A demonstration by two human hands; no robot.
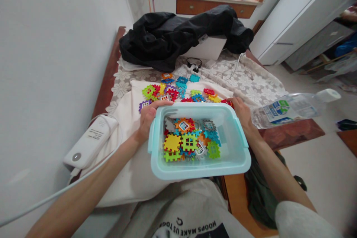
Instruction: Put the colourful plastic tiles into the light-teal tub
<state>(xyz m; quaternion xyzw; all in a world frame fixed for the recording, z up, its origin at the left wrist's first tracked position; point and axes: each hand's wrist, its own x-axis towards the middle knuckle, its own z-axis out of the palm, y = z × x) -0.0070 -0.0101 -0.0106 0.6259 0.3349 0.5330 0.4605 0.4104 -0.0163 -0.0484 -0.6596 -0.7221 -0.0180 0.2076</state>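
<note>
Counter point(290, 132): wooden, under lace cloth and white towel, beside a bare wall. Tub point(199, 169): pale blue plastic, part-filled with coloured tiles point(189, 142), held near the front edge. Left hand point(147, 119), right hand point(242, 113): each closed around a far corner. Loose tiles point(178, 91): just beyond. Handling: keep level, grip both sides evenly.

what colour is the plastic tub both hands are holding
Pale turquoise, semi-clear: the tub, held by the left hand and right hand, shows best in the head view.
</note>
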